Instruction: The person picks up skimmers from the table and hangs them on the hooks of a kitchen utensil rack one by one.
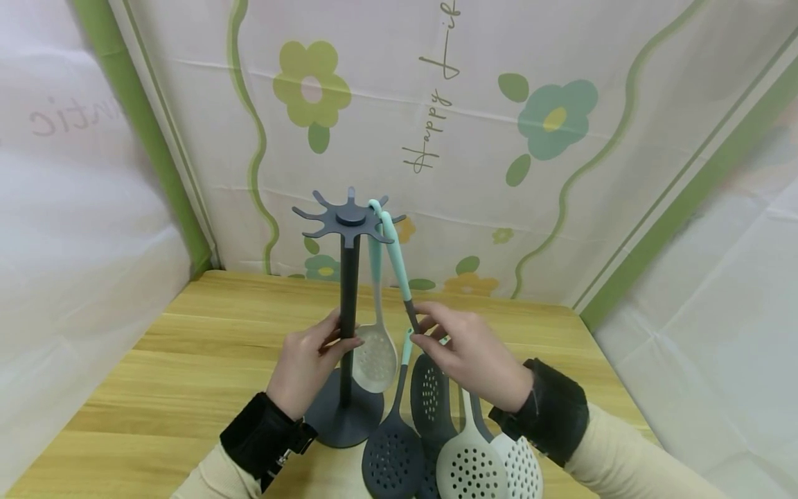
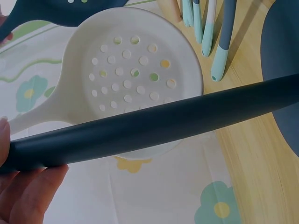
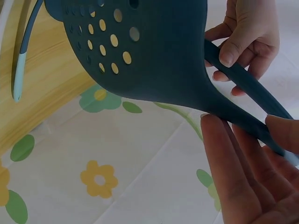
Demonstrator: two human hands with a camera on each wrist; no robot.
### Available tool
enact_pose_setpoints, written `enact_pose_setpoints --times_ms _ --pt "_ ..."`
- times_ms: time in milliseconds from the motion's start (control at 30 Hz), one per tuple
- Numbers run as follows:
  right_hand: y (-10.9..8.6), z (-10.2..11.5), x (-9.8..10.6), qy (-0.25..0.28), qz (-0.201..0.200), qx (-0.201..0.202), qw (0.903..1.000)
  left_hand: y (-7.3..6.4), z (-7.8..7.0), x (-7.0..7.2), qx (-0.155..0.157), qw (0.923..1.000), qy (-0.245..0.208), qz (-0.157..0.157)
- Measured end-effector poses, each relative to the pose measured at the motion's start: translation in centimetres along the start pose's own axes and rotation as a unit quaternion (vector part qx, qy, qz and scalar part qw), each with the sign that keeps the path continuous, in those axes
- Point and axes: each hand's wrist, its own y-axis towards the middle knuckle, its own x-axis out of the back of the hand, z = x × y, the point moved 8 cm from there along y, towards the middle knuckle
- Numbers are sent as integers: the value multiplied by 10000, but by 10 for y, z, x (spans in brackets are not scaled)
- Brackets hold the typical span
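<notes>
My left hand (image 1: 308,353) grips the black pole (image 2: 154,126) of a utensil stand, with thumb and fingers round it. The stand's top is a dark ring of hooks (image 1: 351,216), and its round base (image 1: 343,423) is on the table. A cream skimmer (image 2: 133,51) with a mint handle hangs from one hook, close beside the pole. My right hand (image 1: 464,346) pinches the dark neck of a perforated dark skimmer (image 3: 154,56), its head downward. This skimmer's mint handle (image 1: 395,256) points up, its tip at the hooks on the stand's right side.
On the wooden table (image 1: 218,346), in front of the right hand, lie another dark skimmer (image 1: 393,454), a cream skimmer (image 1: 470,468) and a white perforated utensil (image 1: 524,464), overlapping. A flower-printed cloth (image 1: 386,90) hangs behind the table, with pale cloth at both sides.
</notes>
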Motion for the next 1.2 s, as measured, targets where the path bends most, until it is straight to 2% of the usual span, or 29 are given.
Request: enact_pose_setpoints --times_ms 167,633,1200 --pt "2 -3 -6 36 55 -199 9998 -1 0 0 35 10000 -2 37" --pt "10 -10 -14 -84 84 -382 9992 0 0 -1 31 10000 73 23" --pt "16 -9 -27 234 32 -201 9995 1 0 -1 40 9999 138 20"
